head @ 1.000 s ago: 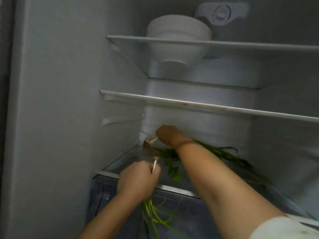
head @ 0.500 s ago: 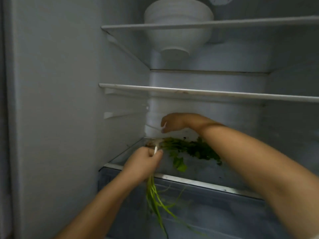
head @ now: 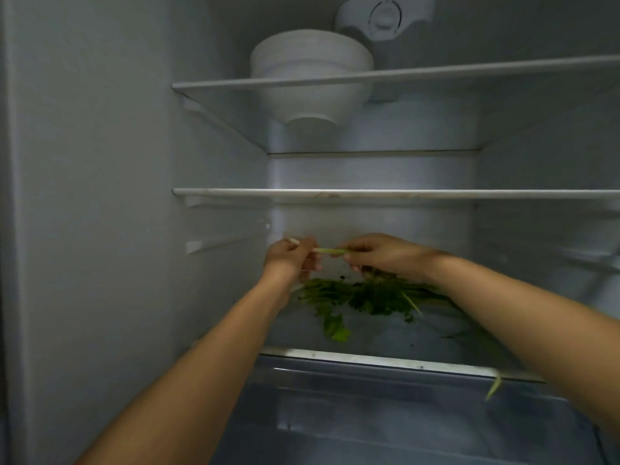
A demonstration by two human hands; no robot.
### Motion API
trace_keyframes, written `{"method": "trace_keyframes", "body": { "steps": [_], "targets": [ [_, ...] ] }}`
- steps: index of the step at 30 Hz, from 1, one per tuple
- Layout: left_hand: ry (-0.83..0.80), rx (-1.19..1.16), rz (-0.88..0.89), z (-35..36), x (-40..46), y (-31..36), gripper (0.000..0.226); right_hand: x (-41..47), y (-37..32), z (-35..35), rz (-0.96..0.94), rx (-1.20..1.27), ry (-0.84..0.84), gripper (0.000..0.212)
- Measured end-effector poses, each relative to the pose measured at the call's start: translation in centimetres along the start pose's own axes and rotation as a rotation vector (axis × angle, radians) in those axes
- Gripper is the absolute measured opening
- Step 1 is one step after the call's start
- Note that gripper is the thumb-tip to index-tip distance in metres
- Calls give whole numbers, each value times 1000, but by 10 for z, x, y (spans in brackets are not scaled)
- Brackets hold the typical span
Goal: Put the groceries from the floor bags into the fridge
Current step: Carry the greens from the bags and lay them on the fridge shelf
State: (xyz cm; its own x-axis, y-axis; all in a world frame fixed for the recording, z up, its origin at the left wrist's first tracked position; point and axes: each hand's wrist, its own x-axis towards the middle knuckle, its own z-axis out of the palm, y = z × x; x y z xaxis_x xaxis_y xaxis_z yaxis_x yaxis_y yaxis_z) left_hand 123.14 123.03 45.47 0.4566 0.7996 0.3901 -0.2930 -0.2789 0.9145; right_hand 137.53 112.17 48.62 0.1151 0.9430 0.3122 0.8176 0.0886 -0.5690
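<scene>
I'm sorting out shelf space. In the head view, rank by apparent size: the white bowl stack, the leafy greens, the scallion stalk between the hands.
1. Leafy greens: the widest spread.
2. White bowl stack: close to the greens but farther back, so the order is unsure.
3. Scallion stalk: clearly smallest, partly hidden by the hands.

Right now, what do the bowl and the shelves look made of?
Bowl: probably glazed white ceramic, smooth and opaque with a foot ring. Shelves: likely clear glass or plastic with white edge trim; the bowl's base shows through the top one.
</scene>
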Motion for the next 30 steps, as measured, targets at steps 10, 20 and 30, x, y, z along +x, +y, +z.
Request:
{"method": "trace_keyframes", "body": {
  "steps": [10,20,30],
  "targets": [
    [-242,1135,36,-36,14,-59,14,25,45,60,3,-749,-264,25],
    [-213,1198,123,-33,1,-42,32,-12,4,9,98,-754,-184,47],
    [-247,1092,336,-2,-49,-8,27,-87,0,-23,295,-806,-50,37]
  ]
}}
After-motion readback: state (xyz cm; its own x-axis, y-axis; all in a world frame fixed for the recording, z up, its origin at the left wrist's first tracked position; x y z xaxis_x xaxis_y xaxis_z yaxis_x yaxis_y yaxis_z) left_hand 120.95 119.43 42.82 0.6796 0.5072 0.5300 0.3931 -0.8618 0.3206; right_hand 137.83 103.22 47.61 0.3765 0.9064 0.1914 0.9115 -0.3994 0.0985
